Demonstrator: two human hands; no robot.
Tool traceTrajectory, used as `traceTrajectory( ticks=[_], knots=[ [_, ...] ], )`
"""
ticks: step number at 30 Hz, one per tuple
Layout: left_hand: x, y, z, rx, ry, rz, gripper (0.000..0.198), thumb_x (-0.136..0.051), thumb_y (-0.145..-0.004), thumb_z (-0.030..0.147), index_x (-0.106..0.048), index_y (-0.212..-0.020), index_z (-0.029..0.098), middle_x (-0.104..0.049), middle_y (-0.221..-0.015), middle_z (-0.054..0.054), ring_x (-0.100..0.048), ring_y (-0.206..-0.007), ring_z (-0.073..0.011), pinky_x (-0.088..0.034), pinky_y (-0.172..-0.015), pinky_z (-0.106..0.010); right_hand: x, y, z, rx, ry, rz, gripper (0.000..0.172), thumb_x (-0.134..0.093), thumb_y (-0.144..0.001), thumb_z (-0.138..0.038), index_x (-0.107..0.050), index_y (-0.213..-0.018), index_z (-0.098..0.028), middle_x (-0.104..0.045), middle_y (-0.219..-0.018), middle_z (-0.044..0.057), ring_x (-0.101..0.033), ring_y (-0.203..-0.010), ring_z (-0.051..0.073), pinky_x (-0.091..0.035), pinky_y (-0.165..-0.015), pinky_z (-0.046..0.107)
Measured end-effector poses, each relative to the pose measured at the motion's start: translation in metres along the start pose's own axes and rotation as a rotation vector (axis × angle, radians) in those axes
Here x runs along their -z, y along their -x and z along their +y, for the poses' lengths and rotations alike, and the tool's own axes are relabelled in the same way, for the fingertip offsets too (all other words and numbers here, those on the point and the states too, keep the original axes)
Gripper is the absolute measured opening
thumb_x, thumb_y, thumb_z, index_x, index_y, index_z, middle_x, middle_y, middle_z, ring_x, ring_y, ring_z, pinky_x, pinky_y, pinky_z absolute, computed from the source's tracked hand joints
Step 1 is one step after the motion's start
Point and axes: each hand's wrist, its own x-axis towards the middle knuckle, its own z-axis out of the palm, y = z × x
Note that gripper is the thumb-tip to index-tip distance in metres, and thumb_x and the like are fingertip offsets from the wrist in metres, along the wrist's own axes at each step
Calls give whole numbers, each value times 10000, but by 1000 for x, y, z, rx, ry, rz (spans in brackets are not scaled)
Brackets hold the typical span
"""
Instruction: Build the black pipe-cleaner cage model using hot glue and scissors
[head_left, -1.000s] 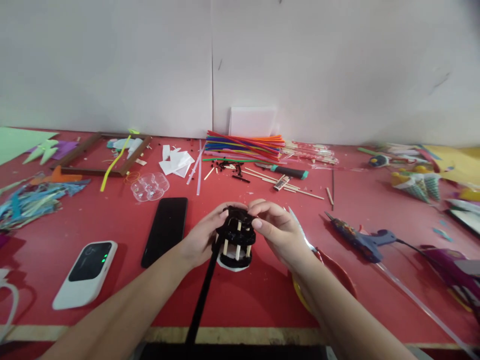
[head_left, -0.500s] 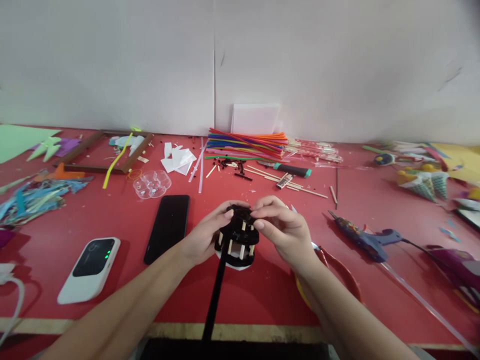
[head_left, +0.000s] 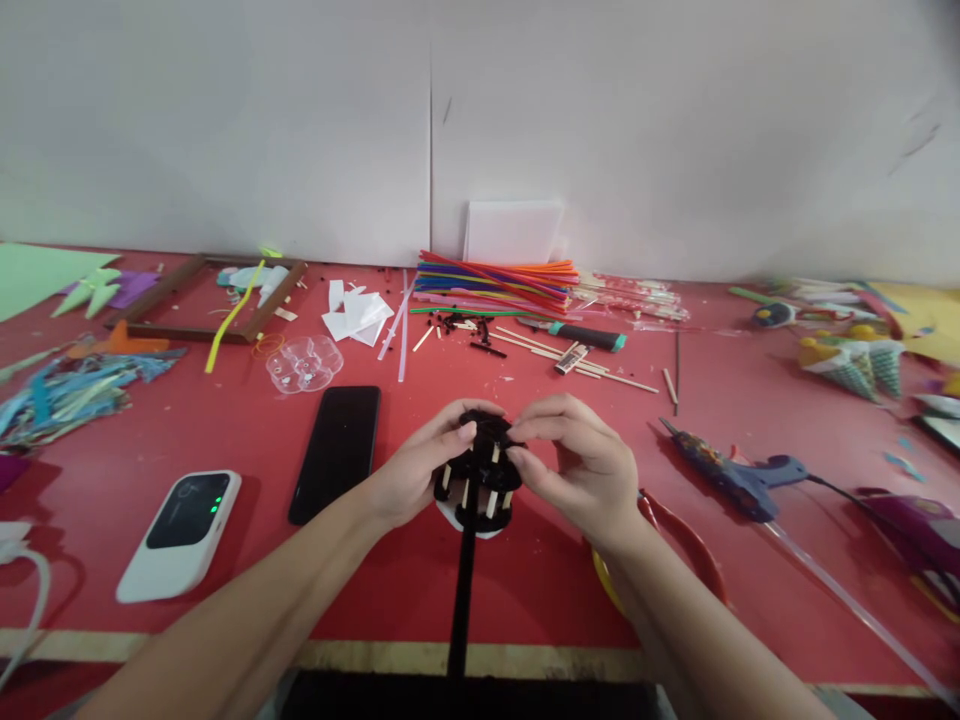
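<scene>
A craft workspace: glue gun (head_left: 739,475), coloured pipe cleaners (head_left: 495,283), wooden sticks (head_left: 574,357), red worktop (head_left: 547,600).

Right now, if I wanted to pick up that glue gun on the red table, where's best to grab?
Likely by the handle, from the right: the glue gun lies on its side, handle sticking out rightward, while the nozzle, possibly hot, points to the far left. Close around the handle, minding the cord at its end and the clear glue stick trailing from the back.
</scene>
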Motion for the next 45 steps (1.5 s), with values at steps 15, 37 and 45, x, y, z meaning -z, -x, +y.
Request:
traceTrajectory(
  ticks=[15, 37, 45],
  knots=[
    [3, -3, -2, -14, -62, 30, 483, -867, -805, 580, -741, -1127, 243, -713, -1096, -25, -651, -1026, -188, -494, -903, -291, -2, -1, 1, -69, -60, -62, 142, -752, -900, -143, -710, -980, -252, -698, -942, 9, -690, -869, 130, -591, -812, 259],
    [11, -8, -10, -563, -518, 249, 447, -807, -892, 388, -522, -1206, 245, -640, -1178, -57, -674, -1041, -190, -568, -907, -352, 7, -1, -4, -401, -71, -150, 141, -828, -888, -338, -761, -989, -266, -789, -865, -6, -749, -793, 143, -620, -769, 266],
    [12, -7, -11, -596, -451, 194, 433, -828, -886, 352, -531, -1185, 250, -631, -1206, -58, -673, -1066, -159, -586, -911, -300, 0, 1, -7, -282, 63, -37, 280, -812, -896, -313, -742, -1154, -231, -746, -986, 41, -697, -739, 124, -618, -693, 282]
  ],
)
